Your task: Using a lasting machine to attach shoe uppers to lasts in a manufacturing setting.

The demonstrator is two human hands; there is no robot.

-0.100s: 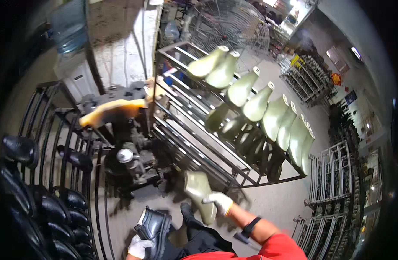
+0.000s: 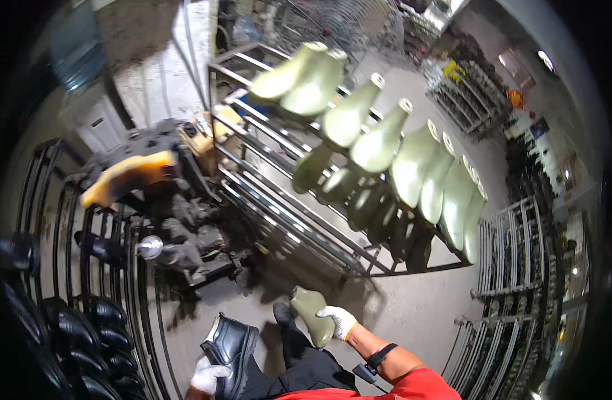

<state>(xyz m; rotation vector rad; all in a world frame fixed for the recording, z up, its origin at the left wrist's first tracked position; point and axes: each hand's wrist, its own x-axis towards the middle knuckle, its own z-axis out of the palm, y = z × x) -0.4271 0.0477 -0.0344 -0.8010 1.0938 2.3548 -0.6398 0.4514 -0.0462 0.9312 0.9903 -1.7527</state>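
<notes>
My left hand (image 2: 209, 375), in a white glove, is closed on the heel end of a black leather shoe (image 2: 231, 347) with a thick dark sole. The shoe is tilted, its light-lined opening toward the upper left. To the right, my gloved right hand (image 2: 340, 321) grips an olive-green shoe last (image 2: 311, 313) over my dark trousers. The last slants, one end up and left, and stays apart from the shoe. Farther off, several similar green lasts (image 2: 381, 143) stand in rows on a metal rack (image 2: 286, 223).
A dark machine (image 2: 203, 250) with a yellow-orange curved piece (image 2: 129, 173) stands ahead on the left. Black shoes (image 2: 76, 327) fill a rack along the left side. More metal racks (image 2: 513, 257) line the right. A large fan (image 2: 339, 27) is behind the lasts.
My view has swung, so the rack and machine sit farther left. The green last has tipped and looks shorter, in the same right hand. The left hand keeps the shoe.
</notes>
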